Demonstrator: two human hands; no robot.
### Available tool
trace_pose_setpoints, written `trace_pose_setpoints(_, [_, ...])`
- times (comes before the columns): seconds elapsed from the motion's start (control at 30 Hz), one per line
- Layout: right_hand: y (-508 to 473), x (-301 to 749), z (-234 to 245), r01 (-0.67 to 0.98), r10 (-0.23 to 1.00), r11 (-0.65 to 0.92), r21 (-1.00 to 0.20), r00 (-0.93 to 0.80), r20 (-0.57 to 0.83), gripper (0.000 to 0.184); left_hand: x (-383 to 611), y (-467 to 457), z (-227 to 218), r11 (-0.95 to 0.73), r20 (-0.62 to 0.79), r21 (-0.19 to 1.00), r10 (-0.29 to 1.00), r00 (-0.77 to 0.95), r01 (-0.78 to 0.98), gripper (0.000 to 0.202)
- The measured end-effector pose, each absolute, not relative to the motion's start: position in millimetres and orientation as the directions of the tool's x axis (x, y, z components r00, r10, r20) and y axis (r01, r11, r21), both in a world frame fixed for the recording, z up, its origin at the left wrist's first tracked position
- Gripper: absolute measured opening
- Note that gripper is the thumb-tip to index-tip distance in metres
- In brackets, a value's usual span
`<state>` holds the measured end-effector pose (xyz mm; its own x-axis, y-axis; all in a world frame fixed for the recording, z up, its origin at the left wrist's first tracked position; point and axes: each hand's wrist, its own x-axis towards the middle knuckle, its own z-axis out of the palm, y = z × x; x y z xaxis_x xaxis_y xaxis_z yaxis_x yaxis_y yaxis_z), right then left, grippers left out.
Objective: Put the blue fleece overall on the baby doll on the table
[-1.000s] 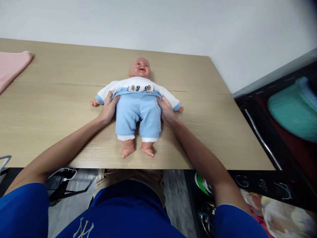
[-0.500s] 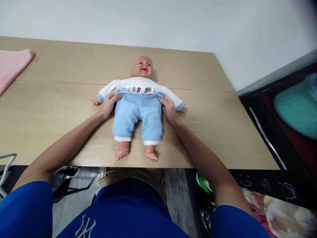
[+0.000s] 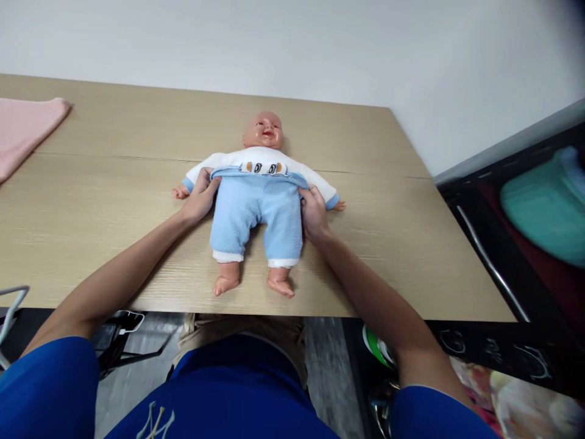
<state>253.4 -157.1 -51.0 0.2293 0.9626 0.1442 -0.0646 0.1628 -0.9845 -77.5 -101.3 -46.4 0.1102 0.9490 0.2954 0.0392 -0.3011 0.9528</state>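
Note:
A baby doll [image 3: 266, 131] lies on its back on the wooden table, head toward the wall and bare feet near the front edge. It wears a white top [image 3: 228, 160] with blue cuffs and fuzzy light-blue pants [image 3: 235, 210] with white hems. Along the waist runs a printed white patch [image 3: 264, 167]. My left hand [image 3: 201, 196] pinches the waistband at the doll's side on the left. On the other side my right hand [image 3: 314, 210] grips the waistband too, its fingertips partly hidden by cloth. Both doll arms stretch outward beyond my hands.
A folded pink cloth [image 3: 27, 131] lies at the table's left end. Beyond the table's right edge stands a dark cart or shelf with a teal object [image 3: 543, 204]. A white wall rises behind the table [image 3: 365, 256].
The waistband is stretched flatter and wider between my hands, its edge folded over. My right hand has shifted slightly down. The whole view has tilted a little.

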Motion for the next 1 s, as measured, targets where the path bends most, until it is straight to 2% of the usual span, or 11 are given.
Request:
trace_pose_setpoints(0.17, [-147.5, 253.6, -46.6, -0.158, 0.965, 0.188, -0.969, 0.216, 0.152, 0.037, -66.8, -95.7, -45.8, -0.207, 0.238, 0.951, 0.964, 0.116, -0.229, 0.066])
trace_pose_setpoints(0.3, [-142.2, 254.8, -42.1, -0.211, 0.977, 0.163, -0.964, 0.173, 0.127, 0.035, -59.7, -97.6, -38.3, -0.143, 0.212, 0.929, 0.962, 0.174, -0.34, 0.066])
trace_pose_setpoints(0.53, [-145.4, 250.0, -26.6, -0.341, 0.984, 0.114, -0.933, 0.167, 0.059, 0.025, -53.4, -99.6, -29.6, -0.186, 0.248, 0.907, 0.961, 0.123, -0.379, 0.073])
trace_pose_setpoints(0.73, [-148.7, 242.0, -14.0, -0.467, 0.991, -0.008, -0.884, 0.114, -0.07, 0.017, -48.2, -99.6, -26.2, -0.218, 0.264, 0.912, 0.96, 0.094, -0.347, 0.071])
trace_pose_setpoints(0.87, [-152.0, 239.4, -11.3, -0.481, 0.989, -0.041, -0.876, 0.104, -0.103, 0.014, -47.5, -104.0, -26.7, -0.19, 0.235, 0.924, 0.967, 0.102, -0.333, 0.061])
trace_pose_setpoints(1.0, [-152.1, 241.8, -16.2, -0.417, 0.985, 0.081, -0.905, 0.172, 0.009, 0.018, -51.5, -101.5, -29.1, -0.156, 0.21, 0.926, 0.969, 0.126, -0.343, 0.04])
